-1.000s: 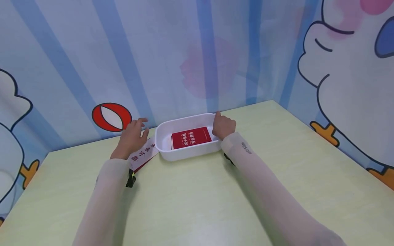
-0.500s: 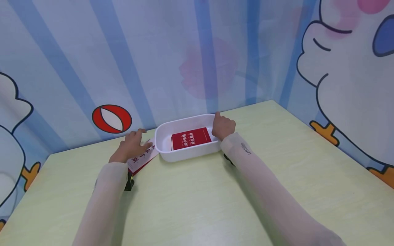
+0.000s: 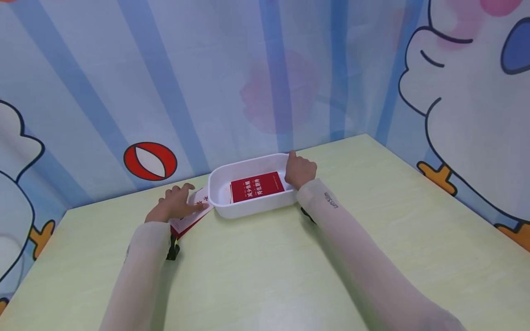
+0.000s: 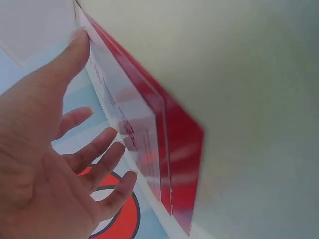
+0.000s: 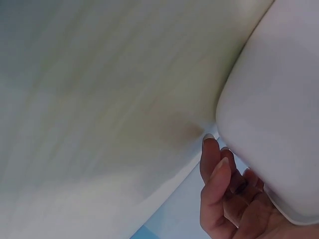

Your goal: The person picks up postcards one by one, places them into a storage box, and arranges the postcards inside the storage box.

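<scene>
A white plastic tub (image 3: 252, 208) stands near the back of the table. Inside it lies a red card (image 3: 267, 184) with white characters, over a paler edge. My right hand (image 3: 300, 170) holds the tub's right end; in the right wrist view its curled fingers (image 5: 210, 159) hang outside the wall, the thumb hidden. Left of the tub, a pale card (image 4: 134, 114) with dark characters lies on red cards (image 4: 184, 134), their far end right at the tub. Over them my left hand (image 3: 175, 203) spreads its fingers, thumb (image 4: 77, 52) at the pale card's edge, the other fingertips along its far side.
The pale wood-look table (image 3: 248, 276) meets a blue striped cloth backdrop (image 3: 215, 92) just behind the tub. A second printed cloth (image 3: 476, 115) with a white cartoon figure borders the right side. Dark straps (image 3: 173, 248) show under the wrists.
My left hand has come down and slightly toward me onto the cards, its thumb now at the pale card's edge. The right hand and the tub have stayed where they were.
</scene>
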`<action>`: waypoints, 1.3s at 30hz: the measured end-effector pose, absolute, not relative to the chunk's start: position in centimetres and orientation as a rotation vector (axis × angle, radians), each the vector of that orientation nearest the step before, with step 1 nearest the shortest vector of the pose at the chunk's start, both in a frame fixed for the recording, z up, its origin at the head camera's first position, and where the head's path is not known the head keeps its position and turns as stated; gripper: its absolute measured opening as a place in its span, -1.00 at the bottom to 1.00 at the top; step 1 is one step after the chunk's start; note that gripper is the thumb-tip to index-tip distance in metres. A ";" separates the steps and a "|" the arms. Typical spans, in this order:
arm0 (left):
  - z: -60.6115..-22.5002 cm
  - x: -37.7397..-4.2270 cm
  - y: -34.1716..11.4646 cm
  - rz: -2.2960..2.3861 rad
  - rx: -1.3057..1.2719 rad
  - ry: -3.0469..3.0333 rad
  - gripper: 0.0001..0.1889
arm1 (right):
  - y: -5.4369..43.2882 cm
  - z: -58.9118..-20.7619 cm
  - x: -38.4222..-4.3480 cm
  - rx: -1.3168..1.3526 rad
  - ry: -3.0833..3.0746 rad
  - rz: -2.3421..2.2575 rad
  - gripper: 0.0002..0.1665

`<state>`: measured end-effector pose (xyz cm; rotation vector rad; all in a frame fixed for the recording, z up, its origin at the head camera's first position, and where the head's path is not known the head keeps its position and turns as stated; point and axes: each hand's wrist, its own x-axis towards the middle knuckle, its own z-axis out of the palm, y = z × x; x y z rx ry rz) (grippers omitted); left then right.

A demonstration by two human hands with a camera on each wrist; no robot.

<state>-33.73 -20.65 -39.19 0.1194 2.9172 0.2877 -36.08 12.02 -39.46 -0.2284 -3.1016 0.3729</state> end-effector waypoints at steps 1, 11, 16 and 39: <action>-39.2 -33.7 -20.6 0.293 0.117 2.917 -0.05 | 12.0 -39.6 -36.2 -0.226 -3.102 0.373 -0.30; -39.5 -33.8 -20.5 0.351 0.097 2.904 -0.13 | 12.2 -39.9 -36.5 -0.214 -3.107 0.371 -0.27; -39.5 -33.8 -20.5 0.349 0.077 2.914 -0.11 | 12.2 -40.0 -36.7 -0.215 -3.125 0.368 -0.25; -39.4 -33.9 -21.1 0.298 0.045 2.987 -0.13 | 12.2 -39.6 -36.3 -0.212 -3.110 0.351 -0.32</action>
